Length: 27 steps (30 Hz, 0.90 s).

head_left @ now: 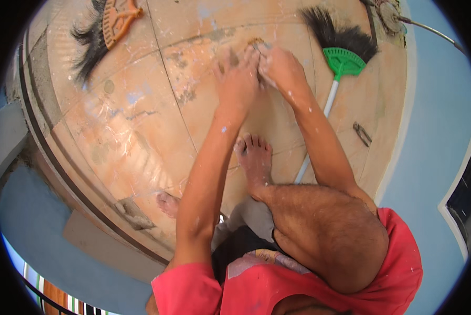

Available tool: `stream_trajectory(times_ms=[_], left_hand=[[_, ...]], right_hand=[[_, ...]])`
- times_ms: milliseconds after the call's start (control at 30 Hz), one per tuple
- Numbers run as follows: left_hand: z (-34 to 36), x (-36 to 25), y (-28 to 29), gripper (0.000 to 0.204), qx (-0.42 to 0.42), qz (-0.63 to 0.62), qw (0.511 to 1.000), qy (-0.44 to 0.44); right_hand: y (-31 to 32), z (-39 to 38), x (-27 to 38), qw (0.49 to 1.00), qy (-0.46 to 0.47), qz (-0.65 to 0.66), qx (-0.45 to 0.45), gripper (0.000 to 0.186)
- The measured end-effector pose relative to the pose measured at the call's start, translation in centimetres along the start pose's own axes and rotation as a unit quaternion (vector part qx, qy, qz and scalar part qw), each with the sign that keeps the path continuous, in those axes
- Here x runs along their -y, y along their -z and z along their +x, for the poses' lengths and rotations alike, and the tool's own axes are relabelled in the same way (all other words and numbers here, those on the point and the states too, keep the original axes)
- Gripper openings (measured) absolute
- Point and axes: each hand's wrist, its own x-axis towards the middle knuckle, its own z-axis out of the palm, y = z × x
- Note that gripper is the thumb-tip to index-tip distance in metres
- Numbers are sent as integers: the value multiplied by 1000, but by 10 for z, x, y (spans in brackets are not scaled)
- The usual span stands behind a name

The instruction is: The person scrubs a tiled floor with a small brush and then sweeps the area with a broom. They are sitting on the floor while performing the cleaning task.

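Item, hands: the left hand point(237, 79), fingers parting loosely, is reaching low over the tiled floor point(141, 79), while the right hand point(281, 66) is working just beside it, its fingers curling close together, though whether they are gripping anything one cannot tell. Item, floor: the tiling is running beneath both hands, with a brownish patch point(255, 40) showing just beyond the fingertips. Item, tools: a green-headed broom point(344, 62) and dark pliers point(362, 135) are lying toward the floor's right edge, an orange-headed broom point(119, 23) toward its far left corner.
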Motion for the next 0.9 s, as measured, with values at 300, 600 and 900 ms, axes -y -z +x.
stream_trajectory(times_ms=[300, 600, 900], left_hand=[[32, -1, -6, 81, -6, 6, 1000, -22], [29, -2, 0, 59, -5, -16, 1000, -22], [47, 7, 11, 76, 17, 46, 998, -28]], right_hand=[[10, 26, -14, 1000, -2, -20, -3, 34], [9, 28, -17, 1000, 4, -23, 9, 33], [-10, 43, -34, 994, 72, 10, -81, 29]])
